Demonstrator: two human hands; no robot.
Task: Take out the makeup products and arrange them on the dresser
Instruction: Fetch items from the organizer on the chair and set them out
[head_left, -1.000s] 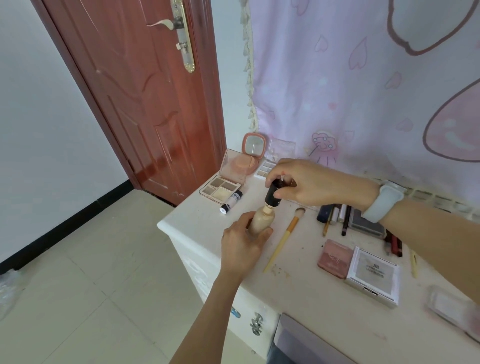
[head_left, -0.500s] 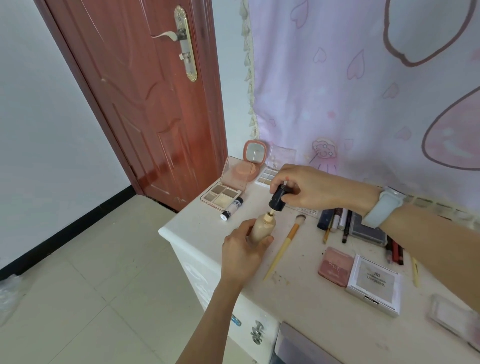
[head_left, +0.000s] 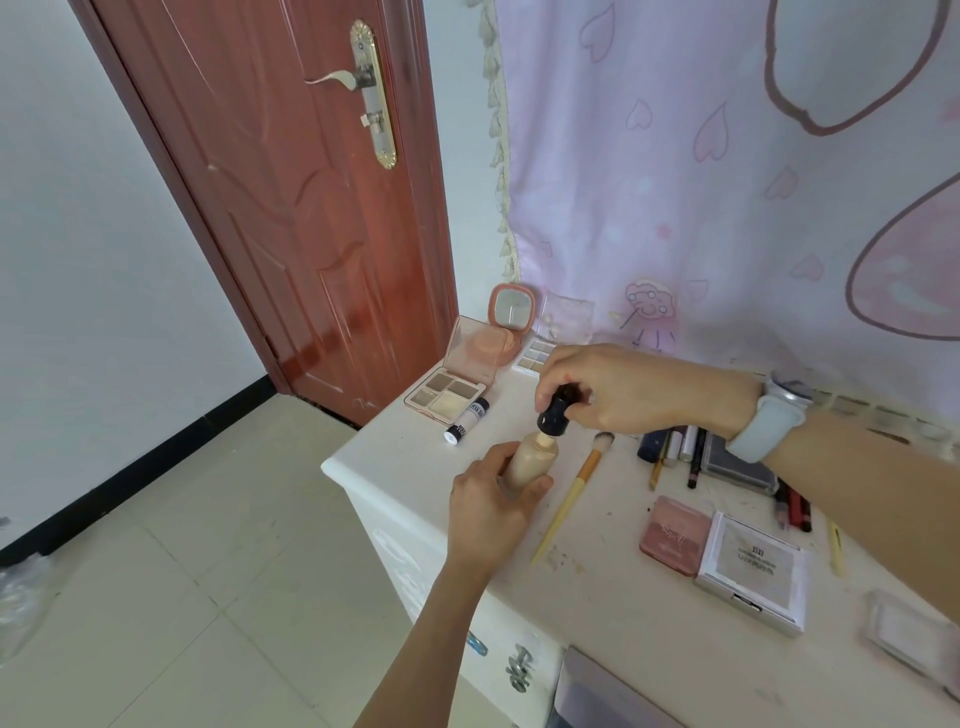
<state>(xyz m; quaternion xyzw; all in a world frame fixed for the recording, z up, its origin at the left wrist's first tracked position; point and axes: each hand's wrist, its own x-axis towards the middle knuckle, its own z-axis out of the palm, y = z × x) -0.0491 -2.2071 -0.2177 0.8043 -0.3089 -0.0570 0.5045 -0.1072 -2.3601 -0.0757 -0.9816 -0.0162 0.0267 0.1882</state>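
- We grip the foundation bottle (head_left: 530, 460) in our left hand (head_left: 491, 512), fingers curled round its lower body, just above the near left part of the white worktop (head_left: 613, 613).
- Our right hand (head_left: 618, 389) pinches the black cap (head_left: 558, 410) from above; the cap sits at the bottle's neck, tilted a little, and we cannot tell whether it is fully seated.
- To do this well, we judge the bottle should be kept steady and near upright while the cap is lined up straight with the neck, so nothing drips on the worktop.
- The bottle is slim, filled with pale beige liquid, with a paler neck showing just under the dark cap.
- A wooden-handled brush (head_left: 574, 486) lies just right of the bottle; an open eyeshadow palette (head_left: 449, 395) and a small white tube (head_left: 467, 421) lie farther back on the left.
- A pink compact (head_left: 675, 535) and a white boxed compact (head_left: 750, 569) sit to the right, touching.
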